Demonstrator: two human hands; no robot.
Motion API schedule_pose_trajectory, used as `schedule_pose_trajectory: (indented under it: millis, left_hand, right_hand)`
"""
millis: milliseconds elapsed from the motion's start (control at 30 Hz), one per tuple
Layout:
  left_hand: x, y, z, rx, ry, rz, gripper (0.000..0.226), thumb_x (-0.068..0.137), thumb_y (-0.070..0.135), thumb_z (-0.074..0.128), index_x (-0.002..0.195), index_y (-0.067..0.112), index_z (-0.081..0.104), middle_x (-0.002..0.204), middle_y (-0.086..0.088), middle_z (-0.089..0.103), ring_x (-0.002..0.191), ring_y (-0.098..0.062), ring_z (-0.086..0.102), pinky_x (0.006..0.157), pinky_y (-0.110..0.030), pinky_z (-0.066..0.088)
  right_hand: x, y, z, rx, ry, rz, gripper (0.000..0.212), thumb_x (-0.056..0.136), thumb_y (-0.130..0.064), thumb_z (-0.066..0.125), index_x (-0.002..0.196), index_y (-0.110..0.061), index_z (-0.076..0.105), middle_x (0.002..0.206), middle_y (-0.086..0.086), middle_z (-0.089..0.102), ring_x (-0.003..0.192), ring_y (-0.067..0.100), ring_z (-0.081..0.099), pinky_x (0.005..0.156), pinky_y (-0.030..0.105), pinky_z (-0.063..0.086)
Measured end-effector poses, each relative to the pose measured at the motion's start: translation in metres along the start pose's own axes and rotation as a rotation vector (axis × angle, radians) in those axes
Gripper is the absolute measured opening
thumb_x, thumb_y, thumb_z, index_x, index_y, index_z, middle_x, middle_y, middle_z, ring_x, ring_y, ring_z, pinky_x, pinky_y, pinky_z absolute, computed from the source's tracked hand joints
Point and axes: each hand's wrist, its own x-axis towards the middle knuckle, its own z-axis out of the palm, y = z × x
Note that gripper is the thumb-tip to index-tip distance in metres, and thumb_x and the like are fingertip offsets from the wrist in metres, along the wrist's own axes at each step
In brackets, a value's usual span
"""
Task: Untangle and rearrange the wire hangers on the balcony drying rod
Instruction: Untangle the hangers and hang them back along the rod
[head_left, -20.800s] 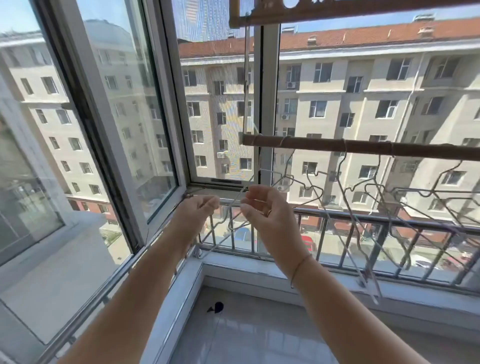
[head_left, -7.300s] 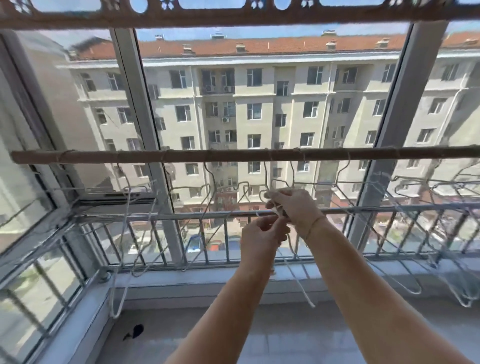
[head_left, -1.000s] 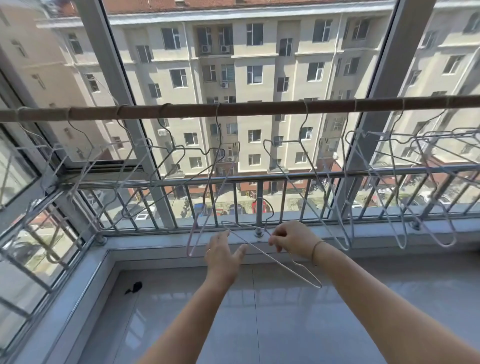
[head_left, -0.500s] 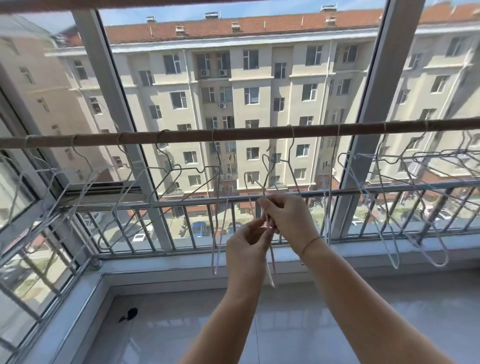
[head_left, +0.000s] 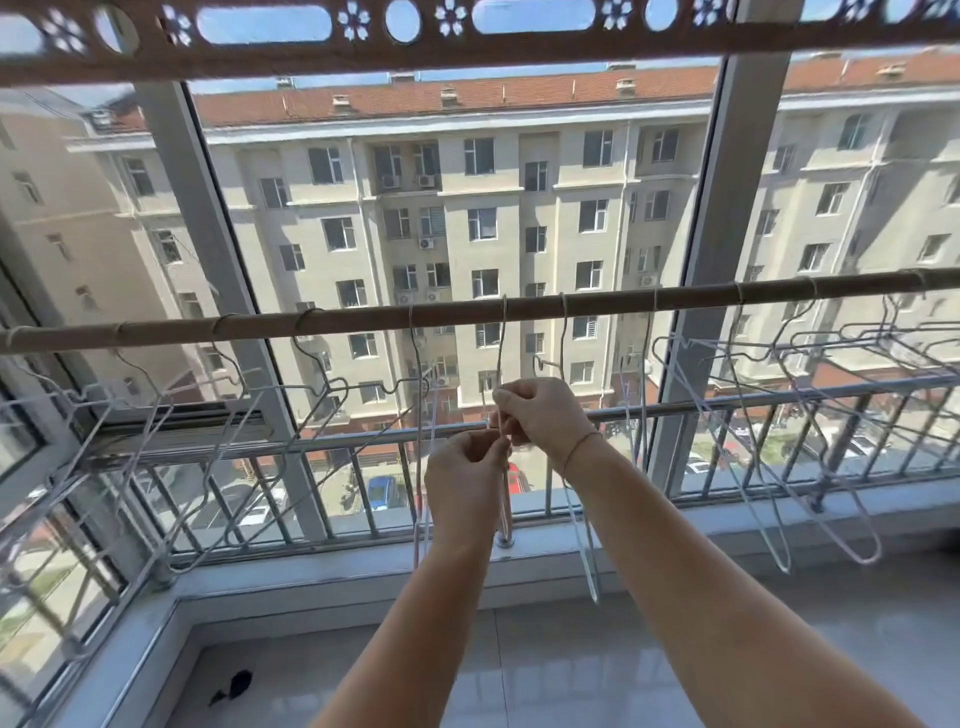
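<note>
Balcony drying rod (head_left: 363, 319), mid-span: right hand (head_left: 540, 415) above left hand (head_left: 465, 483), both pinching one wire hanger (head_left: 500, 356) dangling vertically, hooked straight overhead.

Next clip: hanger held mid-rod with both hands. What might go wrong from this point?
1. The left hand and right hand both pinch the hanger, whose hook looks only just over the rod; letting go early might drop it.
2. It hangs close between the hanger on its left and the hanger on its right, so twisting it may snag them.
</note>
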Motion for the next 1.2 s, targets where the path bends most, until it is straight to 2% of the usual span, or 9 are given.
schedule_pose_trajectory:
  millis: [100, 233, 367, 500, 633, 767, 1000, 1100, 1200]
  left_hand:
    - [-0.003, -0.004, 0.000, 0.020, -0.019, -0.011, 0.009, 0.082, 0.015, 0.068, 0.090, 0.013, 0.072, 0.080, -0.004, 0.073, 0.074, -0.016, 0.065, 0.074, -0.032, 0.053]
    - [-0.012, 0.013, 0.004, 0.189, 0.062, 0.155, 0.038, 0.082, 0.022, 0.070, 0.116, 0.009, 0.061, 0.106, 0.000, 0.066, 0.100, -0.015, 0.062, 0.089, -0.029, 0.049]
    - [-0.033, 0.044, 0.023, 0.191, 0.015, 0.375, 0.038, 0.084, 0.023, 0.067, 0.119, 0.012, 0.059, 0.107, 0.003, 0.064, 0.099, -0.010, 0.060, 0.083, -0.015, 0.045]
    - [-0.056, 0.061, 0.063, 0.131, -0.157, 0.379, 0.036, 0.084, 0.026, 0.067, 0.118, 0.015, 0.061, 0.096, 0.012, 0.064, 0.089, 0.003, 0.060, 0.075, -0.005, 0.044]
    - [-0.068, 0.057, 0.111, 0.208, -0.210, 0.341, 0.046, 0.086, 0.031, 0.064, 0.127, 0.013, 0.055, 0.121, -0.001, 0.063, 0.110, -0.011, 0.058, 0.094, -0.021, 0.043]
    - [-0.065, 0.037, 0.142, 0.337, -0.056, 0.218, 0.047, 0.089, 0.028, 0.060, 0.131, 0.010, 0.051, 0.134, -0.009, 0.055, 0.128, -0.022, 0.045, 0.106, -0.033, 0.034]
    - [-0.069, 0.006, 0.166, 0.167, 0.006, -0.031, 0.020, 0.090, 0.020, 0.059, 0.097, 0.006, 0.070, 0.083, -0.007, 0.072, 0.078, -0.022, 0.066, 0.074, -0.036, 0.054]
    - [-0.072, 0.003, 0.169, 0.082, 0.007, -0.059, 0.012, 0.091, 0.020, 0.058, 0.089, 0.016, 0.069, 0.071, 0.003, 0.069, 0.061, -0.008, 0.061, 0.056, -0.018, 0.046]
    - [-0.067, 0.008, 0.174, 0.057, 0.035, -0.027, 0.013, 0.090, 0.020, 0.059, 0.087, 0.016, 0.071, 0.068, 0.005, 0.068, 0.061, -0.005, 0.059, 0.057, -0.020, 0.043]
  right_hand:
    - [-0.009, 0.001, -0.007, 0.015, -0.018, -0.004, 0.008, 0.089, -0.013, 0.059, 0.083, -0.011, 0.065, 0.074, 0.013, 0.065, 0.056, 0.013, 0.059, 0.049, 0.017, 0.049]
    - [-0.026, -0.007, -0.028, -0.099, 0.054, -0.082, 0.028, 0.089, -0.012, 0.060, 0.114, 0.000, 0.058, 0.089, 0.011, 0.066, 0.064, 0.012, 0.064, 0.063, 0.023, 0.057]
    - [-0.044, -0.016, -0.076, -0.196, 0.257, -0.226, 0.028, 0.089, -0.016, 0.060, 0.114, -0.004, 0.061, 0.085, 0.004, 0.067, 0.066, 0.011, 0.066, 0.064, 0.021, 0.057]
    - [-0.054, -0.013, -0.133, -0.269, 0.462, -0.244, 0.025, 0.088, -0.014, 0.060, 0.111, -0.003, 0.063, 0.094, 0.013, 0.070, 0.079, 0.020, 0.067, 0.074, 0.030, 0.057]
    - [-0.054, -0.004, -0.172, -0.305, 0.482, -0.211, 0.021, 0.087, -0.012, 0.060, 0.106, -0.002, 0.065, 0.094, 0.014, 0.070, 0.081, 0.021, 0.065, 0.077, 0.030, 0.055]
    - [-0.046, 0.015, -0.180, -0.230, 0.274, -0.071, 0.023, 0.087, -0.013, 0.061, 0.104, 0.002, 0.065, 0.092, 0.017, 0.070, 0.080, 0.025, 0.066, 0.077, 0.037, 0.055]
    - [-0.022, 0.039, -0.172, -0.005, 0.040, 0.053, 0.013, 0.088, -0.013, 0.059, 0.080, -0.004, 0.065, 0.072, 0.009, 0.063, 0.053, 0.014, 0.053, 0.049, 0.022, 0.043]
    - [-0.011, 0.040, -0.174, 0.051, 0.027, 0.050, 0.012, 0.085, -0.011, 0.061, 0.073, -0.011, 0.063, 0.065, 0.002, 0.062, 0.050, 0.010, 0.049, 0.044, 0.015, 0.039]
    - [0.001, 0.036, -0.174, 0.099, 0.011, 0.062, 0.008, 0.084, -0.009, 0.064, 0.077, -0.013, 0.065, 0.067, 0.003, 0.063, 0.049, 0.009, 0.048, 0.042, 0.014, 0.039]
